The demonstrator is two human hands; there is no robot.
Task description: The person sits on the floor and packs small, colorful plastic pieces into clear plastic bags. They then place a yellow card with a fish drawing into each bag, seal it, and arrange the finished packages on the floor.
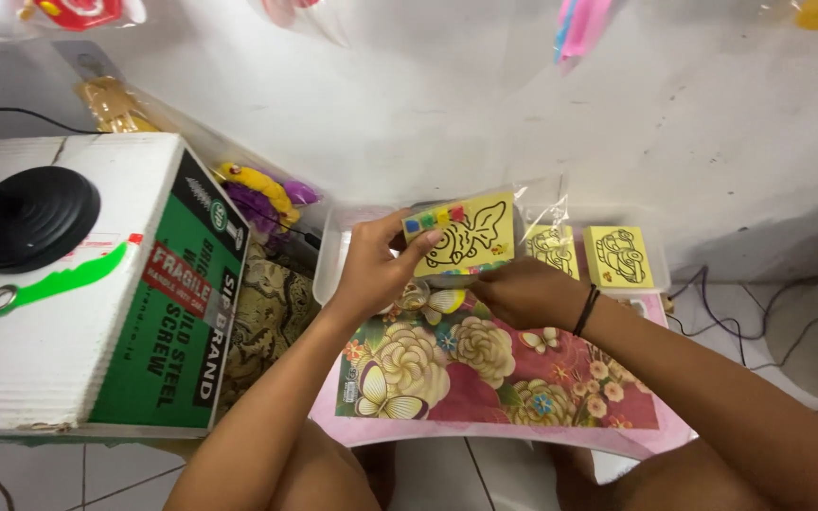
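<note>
Two hands holding a yellow fish card [471,237]
The left hand [376,270] gripped its left edge; the right hand [523,291] pinched its lower edge above a floral tray [485,378]

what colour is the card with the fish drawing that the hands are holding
The fish card is yellow with a black outline drawing and small coloured squares along its top left edge; the head view shows it.

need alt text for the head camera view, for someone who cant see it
Two bare hands, left hand and right hand, hold a yellow card with a fish outline over a floral tray. Two more yellow cards lie behind it, and a cardboard box stands to the left.
</note>
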